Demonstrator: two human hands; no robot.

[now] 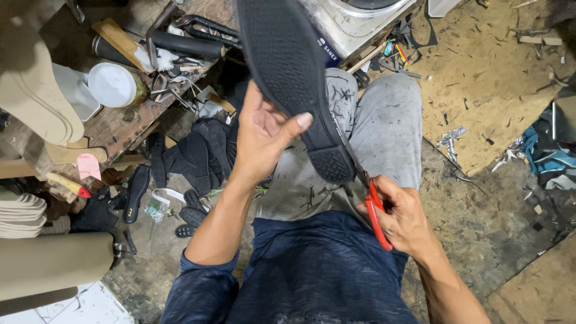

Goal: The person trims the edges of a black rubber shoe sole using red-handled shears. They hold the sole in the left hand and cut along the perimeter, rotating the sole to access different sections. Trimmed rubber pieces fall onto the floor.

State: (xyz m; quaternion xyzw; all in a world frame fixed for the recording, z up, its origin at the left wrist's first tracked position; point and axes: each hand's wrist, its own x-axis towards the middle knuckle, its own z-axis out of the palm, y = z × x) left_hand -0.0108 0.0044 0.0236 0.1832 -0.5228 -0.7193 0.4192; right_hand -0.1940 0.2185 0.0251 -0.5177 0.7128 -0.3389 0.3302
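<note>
A cluttered workshop floor (480, 198), grey and strewn with offcuts, spreads under the seated person, whose grey trousers (384, 132) fill the middle of the view. To the left stands a worn wooden table (114, 129) carrying a white round lid (112, 84) and dark tools, with pale beige soles (36, 90) stacked at the edge. Black shoe parts (192, 156) lie heaped on the floor beside the table. The left hand (264, 135) holds a black rubber sole (294, 78) tread-up above the lap, its grip pressed onto the sole with the thumb across the heel end. The right hand (405, 219) has its grip wrapped tight around red-handled scissors (375, 210), whose blades run along the sole's right edge near the heel.
</note>
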